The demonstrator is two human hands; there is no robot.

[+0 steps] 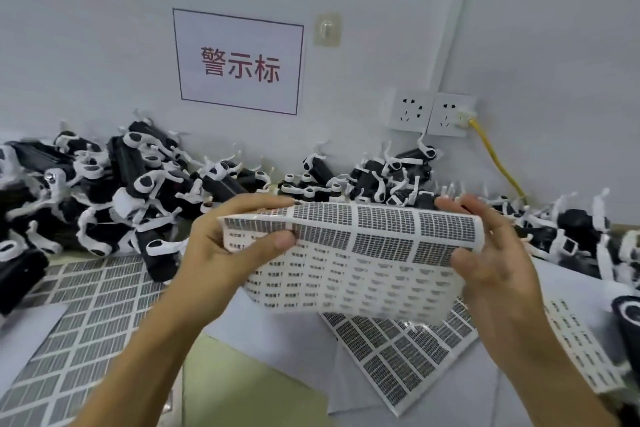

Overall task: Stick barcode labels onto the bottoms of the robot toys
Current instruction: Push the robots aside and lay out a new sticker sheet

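Both hands hold one label sheet (349, 253) folded over at its top edge. The left hand (221, 246) pinches its left end, the right hand (491, 253) its right end. Robot toys (138, 184) lie piled beyond the grip; further label sheets (86, 315) lie flat below it.

Grey wall (104, 28), red-text sign (239, 62), 2 sockets (431, 113).

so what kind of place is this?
Likely a small factory labelling or packing bench: heaps of black-and-white robot toys against the wall, label sheets spread on the table, and a printed wall sign marking the station.
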